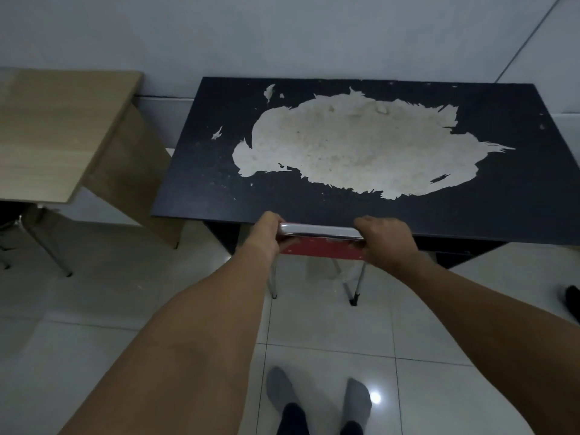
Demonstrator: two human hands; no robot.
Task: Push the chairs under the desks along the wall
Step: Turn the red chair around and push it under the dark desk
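Observation:
A chair with a red back and a chrome top rail stands at the front edge of a black desk whose top has a large worn pale patch. The seat is hidden beneath the desktop; two metal rear legs show on the tiles. My left hand grips the left end of the rail and my right hand grips the right end. The black desk stands against the grey wall.
A light wooden desk stands to the left, also by the wall, with the metal legs of another chair showing under it. The floor is glossy white tile. My feet in grey socks are at the bottom. A dark object lies at the right edge.

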